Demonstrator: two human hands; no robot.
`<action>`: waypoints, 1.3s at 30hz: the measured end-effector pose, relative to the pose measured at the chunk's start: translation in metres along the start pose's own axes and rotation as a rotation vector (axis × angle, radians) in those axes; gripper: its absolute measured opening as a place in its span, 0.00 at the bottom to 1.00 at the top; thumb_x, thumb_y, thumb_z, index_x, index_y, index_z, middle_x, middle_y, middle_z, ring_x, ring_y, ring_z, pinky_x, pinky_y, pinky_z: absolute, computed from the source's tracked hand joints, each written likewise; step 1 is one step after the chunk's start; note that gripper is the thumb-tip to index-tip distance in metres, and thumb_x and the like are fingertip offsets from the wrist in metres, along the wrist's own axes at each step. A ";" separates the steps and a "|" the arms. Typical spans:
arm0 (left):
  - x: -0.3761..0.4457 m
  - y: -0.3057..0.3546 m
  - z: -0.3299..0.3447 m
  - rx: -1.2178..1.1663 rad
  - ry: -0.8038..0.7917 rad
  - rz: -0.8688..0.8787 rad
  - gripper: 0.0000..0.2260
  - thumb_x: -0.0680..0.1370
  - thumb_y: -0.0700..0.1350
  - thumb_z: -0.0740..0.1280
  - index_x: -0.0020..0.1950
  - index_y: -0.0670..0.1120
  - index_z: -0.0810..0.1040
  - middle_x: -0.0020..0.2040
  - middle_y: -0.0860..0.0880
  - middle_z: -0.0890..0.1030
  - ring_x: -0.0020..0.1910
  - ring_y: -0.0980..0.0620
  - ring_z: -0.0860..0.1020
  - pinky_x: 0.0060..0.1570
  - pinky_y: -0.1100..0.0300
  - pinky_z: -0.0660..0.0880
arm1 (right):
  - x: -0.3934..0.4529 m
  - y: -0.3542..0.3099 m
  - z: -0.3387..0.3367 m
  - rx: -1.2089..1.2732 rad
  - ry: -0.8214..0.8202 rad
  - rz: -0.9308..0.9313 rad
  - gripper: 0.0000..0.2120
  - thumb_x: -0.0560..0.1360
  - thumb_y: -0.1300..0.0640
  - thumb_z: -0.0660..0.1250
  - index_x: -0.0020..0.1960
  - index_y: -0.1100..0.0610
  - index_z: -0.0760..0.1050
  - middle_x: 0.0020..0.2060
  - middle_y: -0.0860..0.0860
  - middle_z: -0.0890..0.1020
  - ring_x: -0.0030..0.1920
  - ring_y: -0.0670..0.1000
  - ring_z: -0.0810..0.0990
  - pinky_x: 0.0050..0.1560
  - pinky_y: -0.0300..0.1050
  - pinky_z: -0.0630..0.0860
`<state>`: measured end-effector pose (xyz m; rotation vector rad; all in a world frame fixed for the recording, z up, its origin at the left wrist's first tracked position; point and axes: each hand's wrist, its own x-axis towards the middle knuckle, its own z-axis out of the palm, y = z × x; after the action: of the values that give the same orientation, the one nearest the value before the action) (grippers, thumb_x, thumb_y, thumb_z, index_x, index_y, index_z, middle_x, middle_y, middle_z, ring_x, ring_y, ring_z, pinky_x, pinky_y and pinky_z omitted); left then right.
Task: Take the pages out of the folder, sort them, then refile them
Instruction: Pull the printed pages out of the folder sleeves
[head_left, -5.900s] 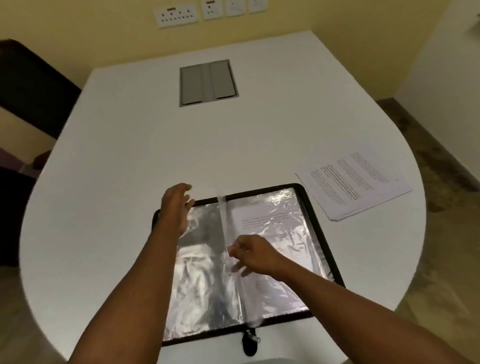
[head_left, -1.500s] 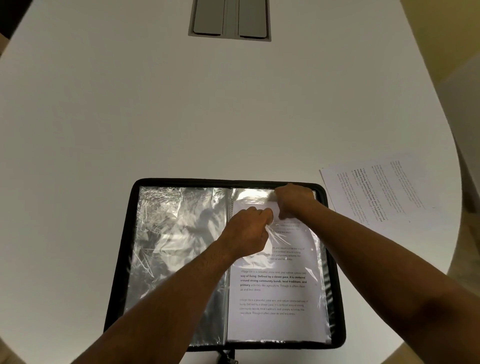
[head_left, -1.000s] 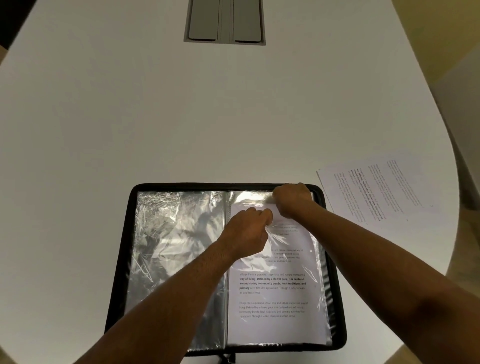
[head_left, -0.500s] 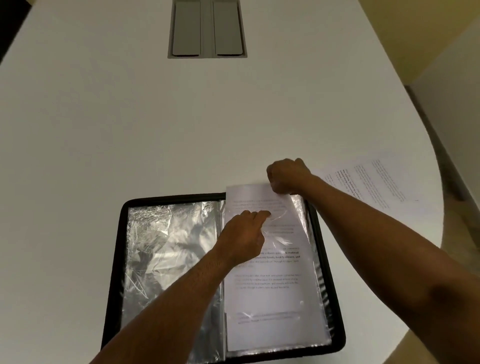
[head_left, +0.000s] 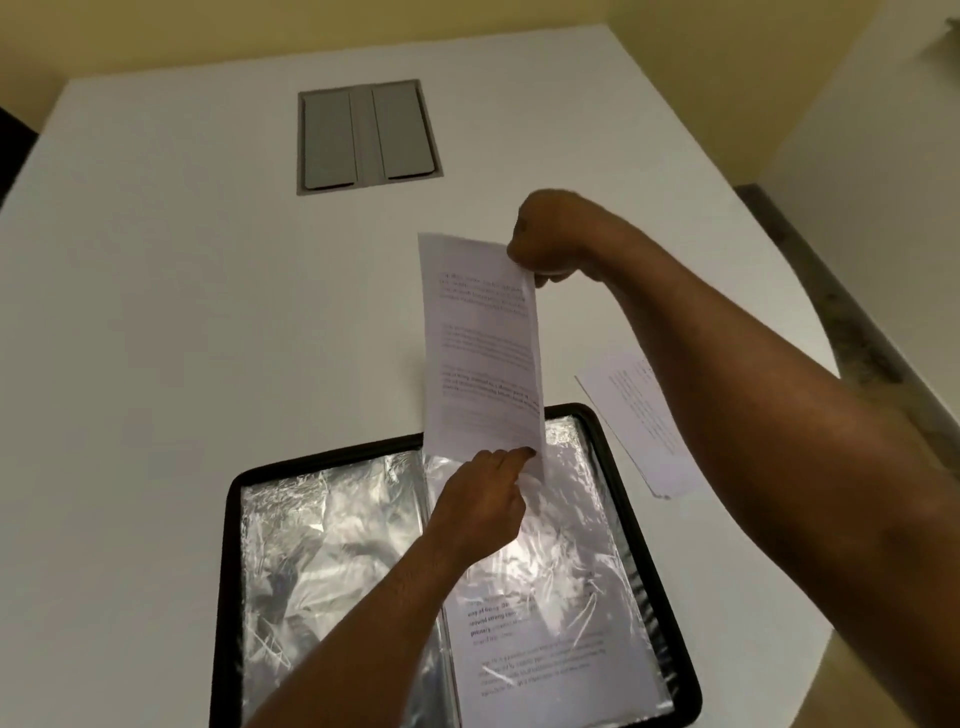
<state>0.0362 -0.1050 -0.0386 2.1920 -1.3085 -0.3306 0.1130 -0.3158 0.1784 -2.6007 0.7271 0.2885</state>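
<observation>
A black folder (head_left: 228, 525) with clear plastic sleeves lies open on the white table, near the front edge. My right hand (head_left: 550, 234) pinches the top corner of a printed page (head_left: 480, 353) and holds it up above the folder, almost wholly out of the right-hand sleeve (head_left: 566, 545). My left hand (head_left: 483, 509) rests on the top of that sleeve, fingertips touching the page's bottom edge. Another printed page (head_left: 540, 654) shows inside the sleeve. The left-hand sleeve (head_left: 332, 561) looks empty.
A small pile of printed pages (head_left: 639, 415) lies on the table right of the folder, partly behind my right forearm. A grey cable hatch (head_left: 366, 135) is set in the table (head_left: 156, 312) further back. The table's curved edge runs down the right side.
My right hand has pulled the page up and away, from just out of the sleeve's top to nearly free of it. My left hand stayed on the sleeve.
</observation>
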 end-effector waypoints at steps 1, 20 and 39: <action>0.000 0.000 0.000 0.002 0.004 0.004 0.21 0.77 0.42 0.63 0.71 0.48 0.70 0.57 0.49 0.80 0.54 0.50 0.76 0.53 0.54 0.76 | -0.005 0.003 -0.010 0.061 0.039 -0.006 0.11 0.75 0.63 0.58 0.43 0.65 0.78 0.36 0.56 0.83 0.33 0.51 0.82 0.35 0.44 0.80; 0.044 0.032 0.019 -0.337 0.023 -0.138 0.07 0.73 0.44 0.70 0.44 0.56 0.75 0.68 0.60 0.66 0.68 0.58 0.66 0.58 0.60 0.71 | -0.055 0.257 -0.009 0.941 0.412 0.355 0.08 0.80 0.56 0.64 0.55 0.59 0.78 0.50 0.54 0.80 0.48 0.52 0.79 0.37 0.40 0.76; 0.052 0.042 0.036 -0.343 0.130 -0.414 0.10 0.75 0.47 0.71 0.38 0.46 0.74 0.38 0.52 0.78 0.40 0.60 0.77 0.42 0.74 0.71 | -0.039 0.461 0.067 0.957 -0.044 0.713 0.06 0.81 0.56 0.62 0.50 0.56 0.78 0.50 0.56 0.81 0.45 0.54 0.81 0.45 0.48 0.77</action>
<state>0.0138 -0.1773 -0.0394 2.1285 -0.6621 -0.5178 -0.1714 -0.6246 -0.0262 -1.3840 1.3469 0.1370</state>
